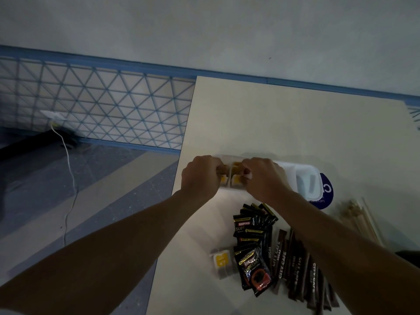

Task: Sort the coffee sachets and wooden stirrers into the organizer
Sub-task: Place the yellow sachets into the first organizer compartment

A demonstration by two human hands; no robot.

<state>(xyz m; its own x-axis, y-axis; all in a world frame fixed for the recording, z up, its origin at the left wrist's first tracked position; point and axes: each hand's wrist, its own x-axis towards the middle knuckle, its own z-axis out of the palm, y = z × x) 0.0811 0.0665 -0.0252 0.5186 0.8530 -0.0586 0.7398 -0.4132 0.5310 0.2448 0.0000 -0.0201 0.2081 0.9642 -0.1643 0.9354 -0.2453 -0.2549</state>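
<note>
A white organizer (306, 171) with several compartments lies across the table. My left hand (200, 176) and my right hand (263, 178) are both over its left compartments, fingers curled on yellow-tagged tea bags (236, 178) standing inside. Nearer me lie black Kopiko coffee sachets (252, 242), brown City Cafe sugar sticks (295, 264) and one loose tea bag (221, 261). Wooden stirrers (361, 219) lie in a bundle at the right.
A blue round label or lid (327, 192) shows under the organizer's right end. The table's left edge (172, 196) drops to a floor with a white cable (68, 169) and a blue lattice panel (102, 103) along the wall.
</note>
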